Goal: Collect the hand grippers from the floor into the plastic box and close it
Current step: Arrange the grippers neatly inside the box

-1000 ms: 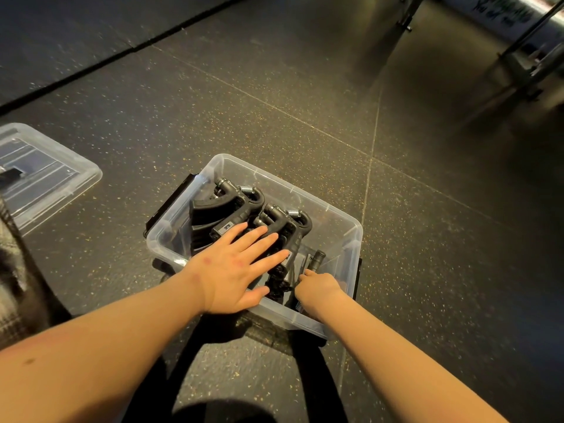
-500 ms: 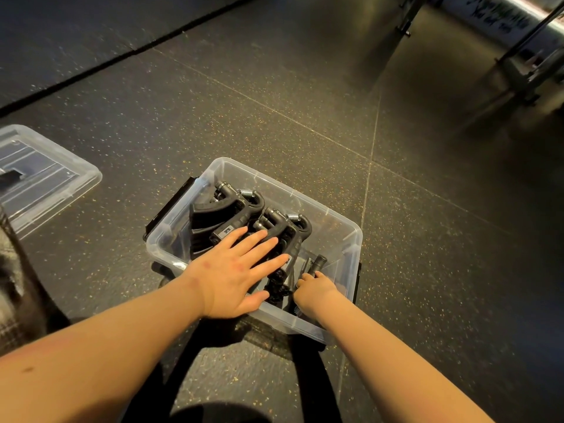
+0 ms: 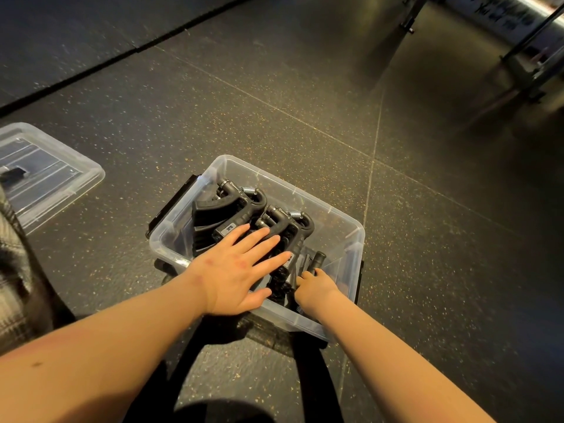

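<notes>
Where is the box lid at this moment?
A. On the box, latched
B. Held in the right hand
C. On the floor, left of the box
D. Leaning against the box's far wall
C: the clear lid lies flat on the floor left of the open box, while the left hand and right hand are both at the grippers inside.

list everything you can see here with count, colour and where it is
plastic box: one, clear, open, on the floor at centre
hand grippers: several, exact count unclear, black with metal springs, packed inside the box
lid: one, clear, lying on the floor at far left
floor: dark, speckled, with seams
metal frame: dark, top right, partly cut off
plaid fabric: grey, left edge
left hand: flat, fingers spread, on the grippers
right hand: curled around a gripper handle at the box's near right
</notes>
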